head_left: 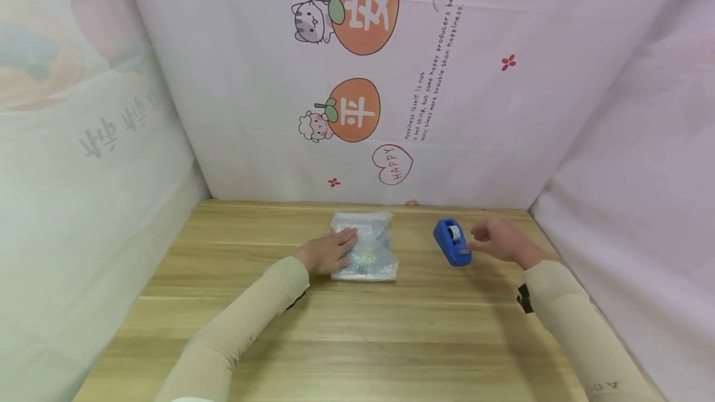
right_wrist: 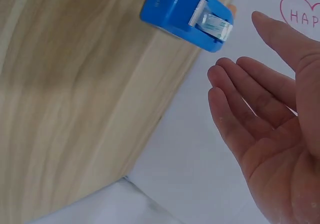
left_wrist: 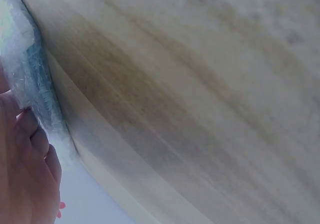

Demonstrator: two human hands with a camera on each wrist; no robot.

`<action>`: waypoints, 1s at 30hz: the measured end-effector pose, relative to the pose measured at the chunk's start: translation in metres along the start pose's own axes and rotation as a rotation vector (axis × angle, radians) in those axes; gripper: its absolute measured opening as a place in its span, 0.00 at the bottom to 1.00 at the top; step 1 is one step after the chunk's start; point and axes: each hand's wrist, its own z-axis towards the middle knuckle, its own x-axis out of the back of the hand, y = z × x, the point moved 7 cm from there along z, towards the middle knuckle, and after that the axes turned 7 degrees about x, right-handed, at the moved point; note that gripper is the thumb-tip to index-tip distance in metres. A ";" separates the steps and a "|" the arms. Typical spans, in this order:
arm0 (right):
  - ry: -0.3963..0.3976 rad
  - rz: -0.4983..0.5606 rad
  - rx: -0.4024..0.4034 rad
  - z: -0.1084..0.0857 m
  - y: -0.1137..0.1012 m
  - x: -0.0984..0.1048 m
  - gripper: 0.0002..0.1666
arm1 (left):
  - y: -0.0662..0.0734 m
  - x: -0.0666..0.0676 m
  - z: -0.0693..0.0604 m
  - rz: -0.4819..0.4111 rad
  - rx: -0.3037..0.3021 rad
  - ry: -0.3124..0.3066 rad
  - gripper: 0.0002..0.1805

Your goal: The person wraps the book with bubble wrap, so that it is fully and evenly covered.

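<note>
A bubble-wrapped packet [head_left: 373, 247] lies flat on the wooden table, its contents bluish and blurred through the wrap. My left hand [head_left: 329, 252] rests on its left side with fingers extended; in the left wrist view the fingers lie against the crinkled bubble wrap [left_wrist: 32, 73]. To the right stands a blue tape dispenser [head_left: 453, 244] with a roll of tape in it. Just right of the dispenser is my right hand [head_left: 503, 241]. The right wrist view shows this hand [right_wrist: 270, 119] with thumb apart from loosely bent fingers and nothing between them, close to the dispenser [right_wrist: 190, 16].
The wooden table [head_left: 357, 340] ends at a back wall [head_left: 251, 110] of white printed cloth. White cloth also hangs along the left side [head_left: 100, 216] and right side [head_left: 642, 191]. A dark band [head_left: 524, 298] sits on the right wrist.
</note>
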 end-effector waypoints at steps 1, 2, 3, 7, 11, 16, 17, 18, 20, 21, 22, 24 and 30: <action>0.012 0.007 -0.003 0.000 0.003 -0.002 0.32 | 0.000 0.000 0.000 -0.003 0.000 0.002 0.37; 0.024 0.020 -0.006 0.001 0.005 -0.004 0.30 | 0.000 0.000 0.000 -0.008 0.000 0.003 0.37; 0.034 0.032 -0.010 0.001 0.007 -0.006 0.28 | 0.000 0.001 0.001 -0.011 0.001 0.005 0.37; 0.064 0.060 -0.031 0.003 0.015 -0.012 0.24 | 0.000 0.001 0.000 -0.012 -0.001 0.009 0.37; 0.077 0.082 -0.066 0.003 0.022 -0.019 0.21 | 0.000 0.000 0.000 -0.010 -0.006 0.006 0.37; 0.077 0.108 -0.103 0.000 0.029 -0.030 0.18 | 0.000 0.000 0.000 -0.014 -0.011 0.012 0.37; 0.079 0.113 -0.108 0.000 0.030 -0.032 0.17 | 0.000 -0.001 0.001 -0.012 -0.012 0.012 0.37; 0.082 0.116 -0.110 0.000 0.031 -0.034 0.17 | 0.000 -0.001 0.001 -0.012 -0.011 0.012 0.37; 0.092 0.126 -0.104 0.000 0.033 -0.038 0.16 | -0.001 -0.002 0.001 -0.006 -0.012 0.012 0.37; 0.098 0.129 -0.106 0.000 0.034 -0.040 0.16 | -0.001 -0.002 0.001 -0.005 -0.012 0.011 0.37; 0.105 0.130 -0.102 0.001 0.035 -0.041 0.15 | -0.001 -0.002 0.001 -0.007 -0.013 0.011 0.37; 0.118 0.133 -0.093 0.001 0.036 -0.042 0.14 | -0.001 -0.003 0.001 -0.009 -0.014 0.013 0.37; 0.136 0.134 -0.070 0.003 0.035 -0.043 0.12 | -0.002 -0.003 0.002 -0.011 -0.014 0.022 0.37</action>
